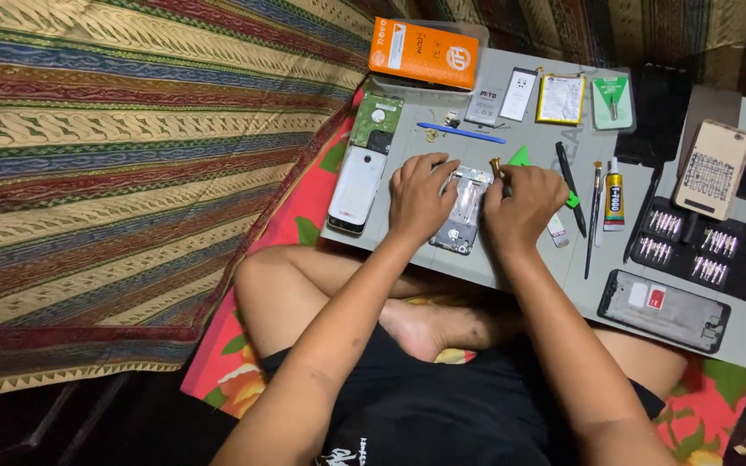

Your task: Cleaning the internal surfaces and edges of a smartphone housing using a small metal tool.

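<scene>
2 bare forearms reach forward from lap, converging. Left hand [419, 197] palm-down, fingers curled, pressing flat. Right hand [521, 205] fisted, thumb and fingertips pinched together at top. Wrists straight, hands close, not touching.
</scene>
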